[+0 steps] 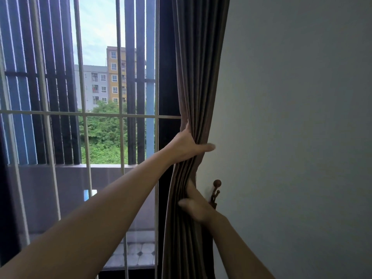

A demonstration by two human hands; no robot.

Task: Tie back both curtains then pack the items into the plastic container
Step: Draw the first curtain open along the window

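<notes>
**A:** Where is the curtain [194,77]?

**B:** It hangs just beside the wooden hook [216,190] on the wall [302,117], on the hook's window side. It is gathered into a narrow bunch of brown folds. The bunch is tightest a little above the hook and spreads wider again below it.

**A:** And the left hand [188,147]?

**B:** It is above the hook, with the arm stretched out from the window side. It grips the bunch at its narrowest point. The fingers curl round the folds and one digit lies across the front, pointing toward the wall.

**A:** The right hand [196,207]?

**B:** It is lower, about level with the hook and just beside it. It is blurred, but the thumb lies on the front of the folds and the fingers are tucked in at the edge nearest the hook. So it holds the curtain too.

**A:** Does the curtain touch the hook?

**B:** I cannot tell. The right hand sits between them and covers the hook's base, so only the round knob and a smaller knob below it show.

**A:** What lies past the curtain, away from the hook?

**B:** The window [100,77], with pale bars [120,115] across it. Outside are dark slats, trees and apartment blocks.
</notes>
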